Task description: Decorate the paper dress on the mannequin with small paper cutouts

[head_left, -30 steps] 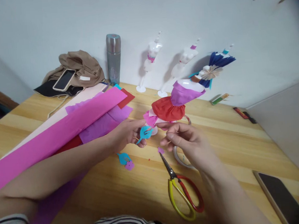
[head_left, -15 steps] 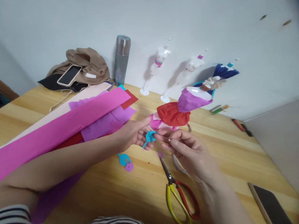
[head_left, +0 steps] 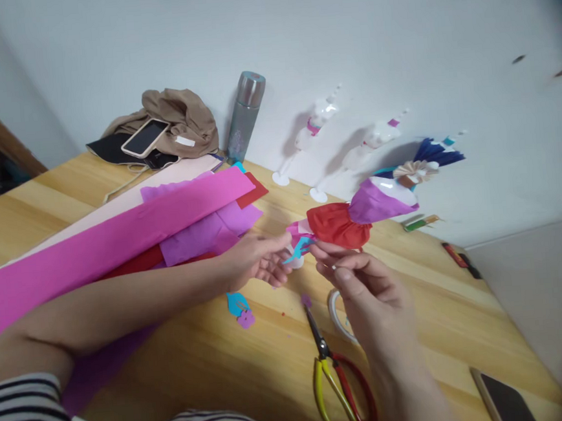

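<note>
My right hand (head_left: 371,281) is closed. A blue paper cutout (head_left: 300,250) sits at its outstretched fingertips, and a tiny white bit (head_left: 334,267) shows between thumb and forefinger. To the left, my left hand (head_left: 263,260) has its fingers spread and lies close beside the cutout; whether they touch I cannot tell. Just behind both hands stands a figure dressed in a red paper skirt (head_left: 338,225) and a purple paper top (head_left: 377,199). On the table below lie another blue cutout (head_left: 237,303) with a purple paper flower (head_left: 245,319), and scissors (head_left: 324,353) with yellow and red handles.
A tape roll (head_left: 338,313) lies by my right wrist. Coloured paper strips (head_left: 118,243) cover the left side. Along the wall are a brown bag (head_left: 181,118), a thermos (head_left: 247,116) and white figures (head_left: 322,116). A phone (head_left: 504,397) lies at right.
The blue cutout has come off my left fingers and up to my right fingertips, now seen tilted. The view has shifted a little, so the table things appear further right.
</note>
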`<act>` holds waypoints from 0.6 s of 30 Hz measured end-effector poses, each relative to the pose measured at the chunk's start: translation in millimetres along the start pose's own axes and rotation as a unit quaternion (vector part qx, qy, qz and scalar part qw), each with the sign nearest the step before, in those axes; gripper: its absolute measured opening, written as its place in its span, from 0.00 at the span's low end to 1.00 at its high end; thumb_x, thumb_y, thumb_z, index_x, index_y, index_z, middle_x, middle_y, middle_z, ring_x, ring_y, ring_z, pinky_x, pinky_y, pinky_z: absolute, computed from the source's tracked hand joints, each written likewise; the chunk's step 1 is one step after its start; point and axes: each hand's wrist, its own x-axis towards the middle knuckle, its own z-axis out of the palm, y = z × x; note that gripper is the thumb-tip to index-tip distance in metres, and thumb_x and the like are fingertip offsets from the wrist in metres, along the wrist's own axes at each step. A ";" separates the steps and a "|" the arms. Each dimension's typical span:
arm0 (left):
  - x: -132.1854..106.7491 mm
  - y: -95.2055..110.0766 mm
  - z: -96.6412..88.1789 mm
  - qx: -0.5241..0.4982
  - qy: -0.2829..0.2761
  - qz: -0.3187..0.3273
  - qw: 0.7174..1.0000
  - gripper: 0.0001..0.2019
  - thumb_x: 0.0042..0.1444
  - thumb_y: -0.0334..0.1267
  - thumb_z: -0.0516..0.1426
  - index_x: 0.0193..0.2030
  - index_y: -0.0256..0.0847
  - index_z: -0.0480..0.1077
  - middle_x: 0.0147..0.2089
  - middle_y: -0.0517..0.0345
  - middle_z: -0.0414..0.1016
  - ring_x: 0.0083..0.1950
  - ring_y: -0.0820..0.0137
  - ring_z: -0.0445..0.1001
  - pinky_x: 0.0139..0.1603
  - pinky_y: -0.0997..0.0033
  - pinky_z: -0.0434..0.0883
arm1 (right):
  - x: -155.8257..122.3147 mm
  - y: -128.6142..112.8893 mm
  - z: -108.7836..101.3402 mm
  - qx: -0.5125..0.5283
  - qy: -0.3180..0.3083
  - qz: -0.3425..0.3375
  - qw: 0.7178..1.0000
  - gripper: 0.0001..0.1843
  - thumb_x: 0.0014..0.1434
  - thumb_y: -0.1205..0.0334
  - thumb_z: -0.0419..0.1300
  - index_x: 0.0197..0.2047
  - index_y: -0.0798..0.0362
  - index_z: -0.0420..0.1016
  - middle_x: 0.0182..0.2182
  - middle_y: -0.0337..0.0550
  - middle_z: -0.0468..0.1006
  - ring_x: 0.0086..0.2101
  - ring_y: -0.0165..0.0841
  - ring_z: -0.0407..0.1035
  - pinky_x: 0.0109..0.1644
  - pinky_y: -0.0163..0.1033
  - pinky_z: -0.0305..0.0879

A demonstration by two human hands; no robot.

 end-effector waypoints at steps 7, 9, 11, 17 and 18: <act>-14.7 -0.1 10.4 0.081 -0.035 0.096 0.991 0.20 0.48 0.52 0.69 0.31 0.35 0.72 0.26 0.59 0.74 0.26 0.75 0.73 0.30 0.72 0.72 | -24.1 -16.7 2.9 -0.127 -0.013 -0.084 0.988 0.07 0.65 0.62 0.66 0.34 0.47 0.80 0.52 0.48 0.84 0.53 0.43 0.79 0.53 0.45 0.79; -18.3 1.4 13.3 0.066 -0.065 0.098 0.991 0.22 0.47 0.55 0.69 0.30 0.35 0.71 0.26 0.58 0.74 0.27 0.74 0.74 0.31 0.72 0.73 | -28.8 -19.4 4.3 -0.143 -0.019 -0.099 0.985 0.07 0.65 0.64 0.65 0.35 0.46 0.80 0.52 0.48 0.84 0.54 0.43 0.79 0.53 0.45 0.79; -18.8 1.6 14.6 0.073 -0.076 0.102 0.989 0.21 0.46 0.52 0.70 0.30 0.35 0.71 0.26 0.59 0.74 0.27 0.74 0.75 0.31 0.73 0.73 | -30.1 -19.4 4.8 -0.150 -0.026 -0.107 0.983 0.07 0.66 0.65 0.64 0.35 0.46 0.80 0.52 0.48 0.83 0.53 0.43 0.79 0.53 0.46 0.79; -2.7 4.5 10.0 0.144 -0.028 0.105 0.984 0.08 0.55 0.38 0.63 0.30 0.35 0.72 0.24 0.63 0.73 0.23 0.78 0.71 0.27 0.78 0.69 | -22.1 -14.4 3.1 -0.158 -0.033 -0.102 0.982 0.07 0.66 0.62 0.64 0.34 0.46 0.79 0.53 0.49 0.82 0.52 0.45 0.79 0.51 0.50 0.79; 0.7 6.8 8.6 0.159 -0.023 0.101 0.982 0.07 0.55 0.36 0.62 0.30 0.34 0.72 0.23 0.64 0.72 0.22 0.79 0.70 0.25 0.79 0.68 | -21.0 -14.0 2.6 -0.156 -0.029 -0.100 0.982 0.07 0.66 0.61 0.64 0.34 0.46 0.78 0.54 0.49 0.82 0.51 0.44 0.80 0.50 0.50 0.79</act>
